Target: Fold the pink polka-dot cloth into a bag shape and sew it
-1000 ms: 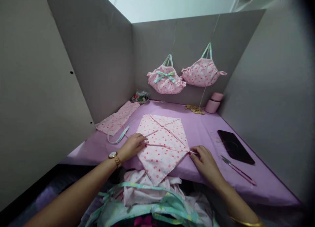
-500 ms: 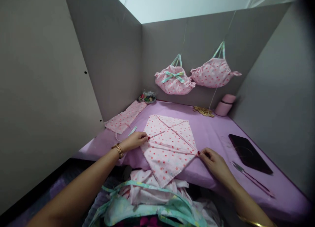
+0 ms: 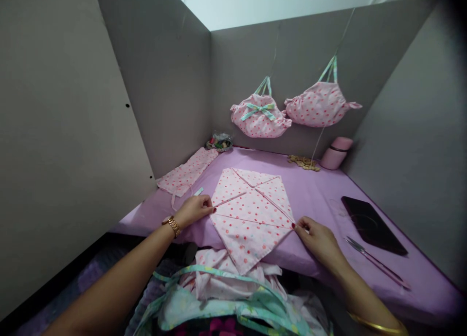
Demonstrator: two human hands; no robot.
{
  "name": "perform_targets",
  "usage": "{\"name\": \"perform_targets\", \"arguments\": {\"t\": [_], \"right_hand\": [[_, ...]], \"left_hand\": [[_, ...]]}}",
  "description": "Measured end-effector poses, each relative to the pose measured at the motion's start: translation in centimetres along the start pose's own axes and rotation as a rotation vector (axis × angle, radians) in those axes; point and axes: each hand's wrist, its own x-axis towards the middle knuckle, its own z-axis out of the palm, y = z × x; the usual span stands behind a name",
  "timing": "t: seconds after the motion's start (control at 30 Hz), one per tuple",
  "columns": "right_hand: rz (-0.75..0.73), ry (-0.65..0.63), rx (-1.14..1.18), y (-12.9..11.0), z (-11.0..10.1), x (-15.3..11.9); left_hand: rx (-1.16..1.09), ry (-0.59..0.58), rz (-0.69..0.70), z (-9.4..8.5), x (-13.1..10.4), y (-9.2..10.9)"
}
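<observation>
A pink cloth with red dots (image 3: 251, 219) lies on the purple table cover, folded in like an envelope, with its lower point over the front edge. My left hand (image 3: 197, 208) pinches the cloth at its left corner. On the opposite side, my right hand (image 3: 314, 235) has thumb and finger closed on the right corner. A thin fold line runs nearly straight across the cloth between the two hands. More dotted cloth and green-edged fabric (image 3: 226, 307) are bunched below, in front of my body.
Left, a folded dotted cloth (image 3: 189, 170); behind it, a small basket (image 3: 219, 144). Two dotted pouches (image 3: 260, 114) hang at the back. A pink flask (image 3: 335, 153) stands back right, near small tan pieces (image 3: 303, 162). Right, a black phone-like slab (image 3: 374, 225) and a slim pointed tool (image 3: 377, 264).
My left hand has moved slightly left and down. The loose fold between the hands has flattened into a single thin line. My right hand stays at its corner.
</observation>
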Motion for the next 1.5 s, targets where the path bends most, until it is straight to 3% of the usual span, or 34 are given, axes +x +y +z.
{"name": "perform_targets", "arguments": {"t": [0.37,0.67,0.9,0.97,1.03,1.13,1.23,1.5], "right_hand": [[0.013,0.005,0.051,0.5,0.2,0.1],[-0.010,0.029,0.111,0.7,0.1,-0.1],[-0.105,0.157,0.076,0.7,0.3,-0.4],[-0.168,0.213,0.071,0.5,0.1,-0.7],[-0.245,0.239,0.074,0.3,-0.1,-1.1],[-0.476,0.161,0.063,0.0,-0.2,-1.7],[-0.660,-0.005,0.011,-0.3,-0.1,-2.1],[-0.637,-0.121,-0.129,-1.9,-0.9,-2.1]], "left_hand": [[-0.195,0.045,0.010,-0.2,0.8,-1.9],[-0.163,0.029,0.071,-0.2,0.4,-2.0],[0.025,0.158,0.243,-0.2,-0.6,0.5],[0.060,0.127,0.316,0.0,-1.0,1.7],[0.114,0.027,0.407,0.1,-1.5,2.7],[0.189,-0.158,0.511,-0.1,-2.4,3.5],[0.185,-0.233,0.506,-0.6,-3.1,3.3],[0.164,-0.196,0.513,-0.3,-2.9,3.0]]}}
